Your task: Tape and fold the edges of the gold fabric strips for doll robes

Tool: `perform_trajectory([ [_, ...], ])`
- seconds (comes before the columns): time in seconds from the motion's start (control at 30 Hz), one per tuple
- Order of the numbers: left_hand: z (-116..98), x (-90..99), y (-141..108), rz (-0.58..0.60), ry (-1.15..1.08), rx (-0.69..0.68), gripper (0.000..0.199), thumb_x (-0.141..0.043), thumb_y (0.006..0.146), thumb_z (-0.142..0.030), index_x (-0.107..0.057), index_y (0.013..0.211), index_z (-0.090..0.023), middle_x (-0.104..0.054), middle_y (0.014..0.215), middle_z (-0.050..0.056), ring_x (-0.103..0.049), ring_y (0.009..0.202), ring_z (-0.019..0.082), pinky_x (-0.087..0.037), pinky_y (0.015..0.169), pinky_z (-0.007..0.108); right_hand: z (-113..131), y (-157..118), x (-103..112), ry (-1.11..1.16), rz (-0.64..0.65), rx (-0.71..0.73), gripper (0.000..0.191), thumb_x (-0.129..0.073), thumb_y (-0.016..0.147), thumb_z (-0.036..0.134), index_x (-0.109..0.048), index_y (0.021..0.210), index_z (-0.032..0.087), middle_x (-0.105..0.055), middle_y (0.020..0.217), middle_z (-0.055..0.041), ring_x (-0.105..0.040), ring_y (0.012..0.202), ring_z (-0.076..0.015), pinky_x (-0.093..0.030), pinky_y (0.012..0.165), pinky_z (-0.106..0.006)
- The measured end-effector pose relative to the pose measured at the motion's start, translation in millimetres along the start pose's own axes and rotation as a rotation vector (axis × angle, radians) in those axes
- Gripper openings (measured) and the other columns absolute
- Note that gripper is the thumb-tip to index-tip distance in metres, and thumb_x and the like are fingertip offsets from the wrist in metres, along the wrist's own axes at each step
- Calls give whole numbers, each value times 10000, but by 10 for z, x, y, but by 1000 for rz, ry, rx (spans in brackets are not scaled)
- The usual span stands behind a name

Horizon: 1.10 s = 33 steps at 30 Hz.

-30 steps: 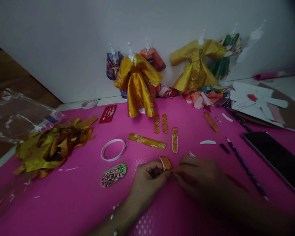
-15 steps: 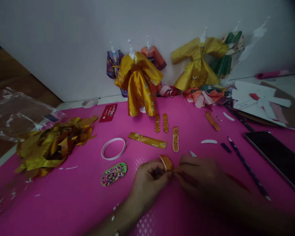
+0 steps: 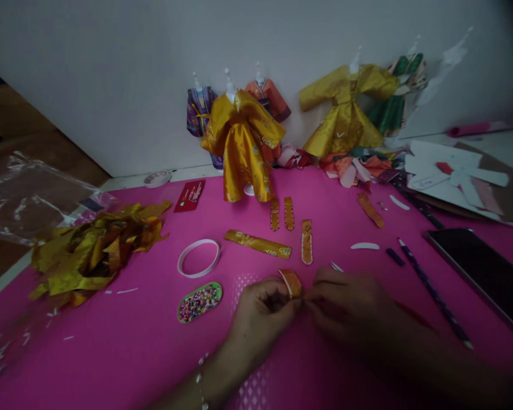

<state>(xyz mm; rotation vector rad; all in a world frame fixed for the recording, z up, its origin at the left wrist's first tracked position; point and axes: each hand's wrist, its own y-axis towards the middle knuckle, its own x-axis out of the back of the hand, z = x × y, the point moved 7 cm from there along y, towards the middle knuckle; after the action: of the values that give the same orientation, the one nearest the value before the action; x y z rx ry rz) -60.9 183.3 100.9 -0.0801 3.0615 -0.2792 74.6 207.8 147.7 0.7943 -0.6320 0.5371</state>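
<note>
My left hand [image 3: 260, 313] pinches a small orange-gold fabric piece [image 3: 291, 283] with a white edge between thumb and fingers. Close against its right side, my right hand [image 3: 346, 302] has thumb and forefinger pressed together at the lower edge of the piece; what they hold is too small and dark to make out. Beyond the hands lie a gold strip [image 3: 257, 244], an orange strip [image 3: 306, 242] with a beaded edge, and two narrow bead-edged strips. A green tray [image 3: 199, 302] of mixed beads sits left of my left hand, below a pale ring [image 3: 199, 258].
Dressed doll forms stand along the wall, a gold gown [image 3: 243, 142] foremost. Gold fabric scraps [image 3: 98, 250] are heaped at left near clear plastic. A phone [image 3: 483, 273], a patterned pencil [image 3: 434, 293] and white paper pieces [image 3: 444, 168] lie at right on the pink mat [image 3: 145, 353].
The whole view has shifted very slightly. Both hands keep nearly the same pose at the fabric piece.
</note>
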Motion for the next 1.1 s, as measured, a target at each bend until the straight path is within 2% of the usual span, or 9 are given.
perform_trajectory([
  [0.13, -1, 9, -4, -2, -28, 17, 132, -734, 694, -235, -646, 616, -176, -596, 602, -33, -512, 575, 109, -396, 578, 224, -18, 18, 23, 88, 0, -80, 149, -570, 834, 107, -689, 804, 192, -638, 729, -6, -592, 616, -141, -409, 556, -276],
  [0.3, -25, 7, -5, 34, -75, 43, 205, -782, 712, -354, -669, 693, -185, -676, 649, 2, -598, 606, 147, -465, 616, 260, -129, 53, 30, 245, 6, -268, 133, -618, 775, 105, -657, 731, 223, -603, 669, 27, -540, 594, -131, -383, 536, -257],
  [0.47, -18, -35, -17, 74, -134, 75, 249, -798, 701, -399, -664, 693, -189, -689, 638, -1, -605, 592, 134, -472, 617, 252, -300, -16, -179, 504, 111, -469, 57, -642, 813, 212, -676, 772, 230, -602, 572, 36, -503, 473, -125, -339, 408, -221],
  [0.53, -10, -51, -21, 85, -147, 86, 239, -809, 688, -380, -664, 681, -189, -678, 612, -15, -598, 584, 124, -466, 619, 242, -347, -54, -260, 616, 115, -520, 77, -650, 831, 284, -651, 784, 223, -645, 607, 17, -547, 482, -131, -379, 411, -219],
  [0.7, 22, -58, -22, 97, -134, 108, 190, -811, 668, -320, -680, 650, -183, -680, 606, -11, -602, 598, 132, -444, 610, 243, -405, -91, -360, 798, 120, -593, 194, -709, 826, 381, -630, 753, 220, -727, 706, -31, -661, 589, -173, -510, 518, -266],
  [0.97, 28, -40, -41, 104, -104, 120, 133, -720, 723, -304, -699, 692, -177, -703, 676, 17, -628, 656, 165, -471, 654, 284, -406, -72, -344, 865, 190, -646, 158, -738, 792, 325, -658, 713, 215, -710, 685, -26, -649, 590, -165, -497, 534, -259],
  [1.1, 50, -49, -32, 105, -104, 125, 158, -761, 682, -306, -681, 706, -172, -684, 637, 0, -619, 615, 152, -459, 620, 263, -384, -46, -331, 876, 204, -695, 177, -753, 748, 337, -644, 691, 209, -678, 646, -5, -617, 569, -148, -476, 534, -253],
])
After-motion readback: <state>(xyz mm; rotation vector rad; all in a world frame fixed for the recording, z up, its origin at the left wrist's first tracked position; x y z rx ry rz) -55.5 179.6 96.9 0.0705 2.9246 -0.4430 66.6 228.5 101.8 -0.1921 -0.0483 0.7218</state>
